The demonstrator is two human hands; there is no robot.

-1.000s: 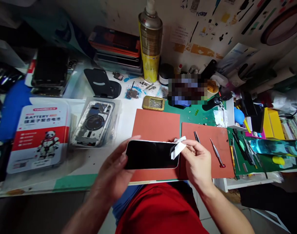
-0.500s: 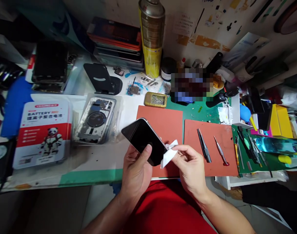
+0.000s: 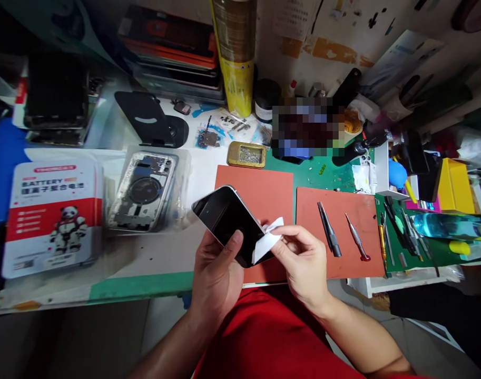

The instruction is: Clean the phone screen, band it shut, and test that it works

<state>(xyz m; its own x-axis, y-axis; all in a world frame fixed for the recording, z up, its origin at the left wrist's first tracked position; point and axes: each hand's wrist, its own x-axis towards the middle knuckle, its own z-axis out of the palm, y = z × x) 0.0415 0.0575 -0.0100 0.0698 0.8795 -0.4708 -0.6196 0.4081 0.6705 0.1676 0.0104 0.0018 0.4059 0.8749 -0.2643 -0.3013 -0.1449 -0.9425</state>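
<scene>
A black-screened smartphone [image 3: 227, 216] with a silvery edge lies tilted in my left hand [image 3: 217, 273]. The thumb presses on its glass and the fingers wrap behind, mostly hidden. My right hand [image 3: 304, 265] pinches a folded white wipe [image 3: 267, 243], which touches the phone's lower right edge and covers that corner. Both hands are above a reddish-brown mat [image 3: 256, 184] at the bench's front. Right of my right hand, tweezers [image 3: 329, 230] and a small screwdriver [image 3: 357, 238] rest on a second reddish-brown mat [image 3: 307, 210].
An opened phone housing [image 3: 142, 192] lies in clear plastic on the left, beside a battery box [image 3: 54, 216]. Behind are a black phone stand [image 3: 151, 120], a tin of small parts [image 3: 246, 154] and a tall yellow can [image 3: 239, 84]. A blue bottle [image 3: 453, 227] lies at right.
The view has shifted, so the bench things sit further left and a little higher. The wipe has moved slightly inward over the phone's lower corner. Both grips stay the same.
</scene>
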